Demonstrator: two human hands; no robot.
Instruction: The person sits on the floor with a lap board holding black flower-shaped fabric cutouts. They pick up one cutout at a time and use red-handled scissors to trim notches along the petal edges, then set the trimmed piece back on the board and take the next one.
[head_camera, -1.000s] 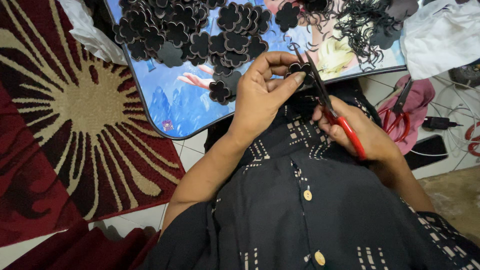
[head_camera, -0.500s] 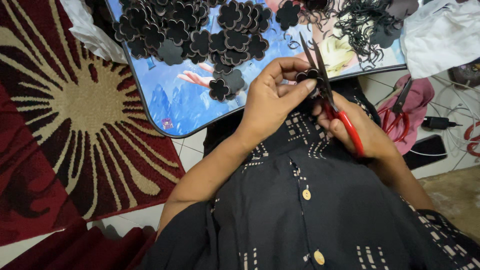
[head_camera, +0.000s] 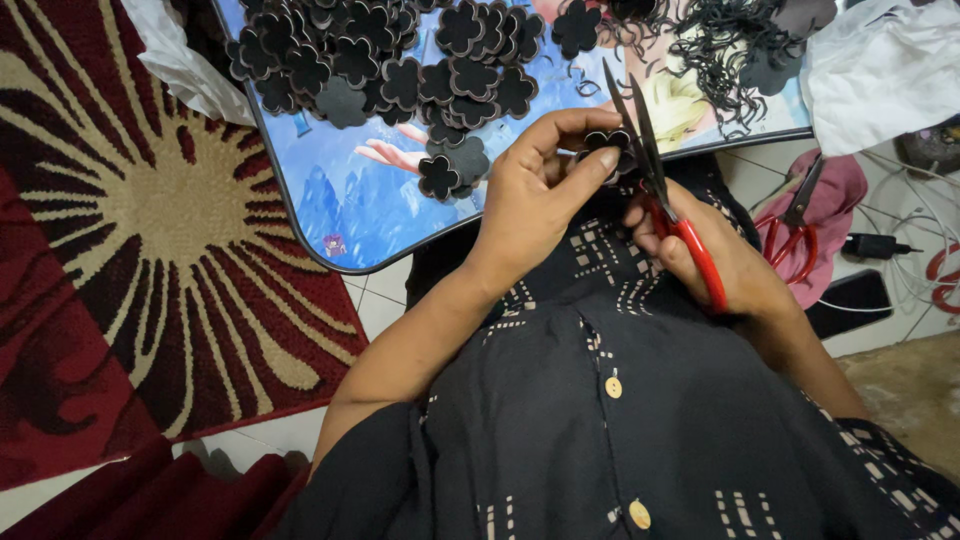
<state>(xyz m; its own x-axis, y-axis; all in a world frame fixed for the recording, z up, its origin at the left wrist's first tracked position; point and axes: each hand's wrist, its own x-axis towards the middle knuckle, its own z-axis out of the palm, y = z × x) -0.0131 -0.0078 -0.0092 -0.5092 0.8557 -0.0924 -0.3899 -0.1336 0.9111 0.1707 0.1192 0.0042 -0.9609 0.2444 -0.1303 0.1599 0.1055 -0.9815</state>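
Left hand (head_camera: 535, 195) pinches small black flower-shaped cutout (head_camera: 607, 140) between thumb and fingers, just past near edge of tray (head_camera: 330, 195). Right hand (head_camera: 715, 265) closed round red handles of scissors (head_camera: 660, 190); blades parted, straddling cutout. Heap of black flower cutouts (head_camera: 390, 60) along tray's far edge; tangle of black trimmings (head_camera: 735, 40) at far right corner. Second pair of red scissors (head_camera: 790, 220) lies on pink cloth (head_camera: 835, 200), right of tray. Red patterned rug (head_camera: 120, 240) left.
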